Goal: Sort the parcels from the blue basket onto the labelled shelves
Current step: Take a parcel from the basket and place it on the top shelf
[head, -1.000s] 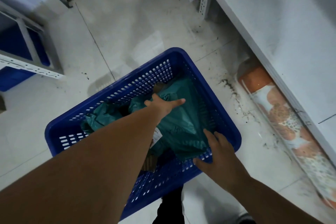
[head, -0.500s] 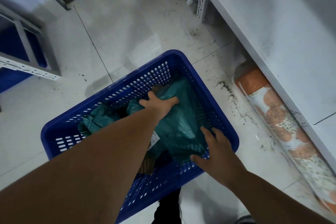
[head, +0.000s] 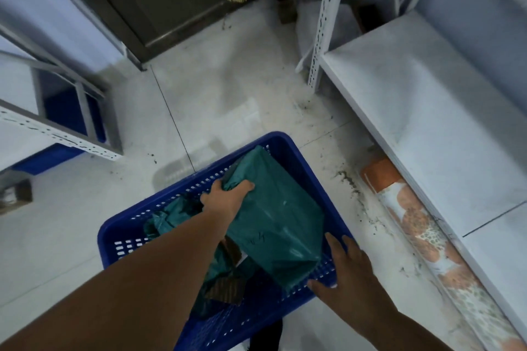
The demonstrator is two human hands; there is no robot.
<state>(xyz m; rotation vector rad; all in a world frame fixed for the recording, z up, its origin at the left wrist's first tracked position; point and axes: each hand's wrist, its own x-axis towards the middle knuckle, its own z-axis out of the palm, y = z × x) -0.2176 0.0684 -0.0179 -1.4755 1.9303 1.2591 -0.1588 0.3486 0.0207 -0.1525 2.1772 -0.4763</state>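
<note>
- We look down on a blue perforated plastic basket (head: 128, 239) sitting on the pale tiled floor (head: 199, 94), between two white metal shelving units.
- The left hand (head: 225, 198) reaches in over the far side of the basket; its grip is curled round the far upper edge of a large teal plastic-wrapped parcel (head: 273, 222), thumb on top, fingers tucked behind the wrap.
- That parcel is tilted, its far end raised above the basket's rim, its near corner down by the basket's near right wall.
- The right hand (head: 350, 271) sits at the basket's near right rim, fingers fairly straight and spread, thumb reaching towards the parcel's low corner; we cannot tell whether it touches the parcel or only the rim.
- More crumpled teal parcels (head: 168, 219) lie lower in the basket, left of the forearm, and a dark brown patterned packet (head: 225, 289) lies on the basket floor near us.
- To the right, the wide white shelf board (head: 427, 122) of the right-hand unit runs along the frame, with its perforated upright post (head: 322, 23) at the far corner.
- Under that shelf, on the floor, lies a long roll printed with orange and white blotches (head: 422, 231).
- To the left, another white shelf frame (head: 57, 134) stands with a second blue bin (head: 71, 117) beneath it.
</note>
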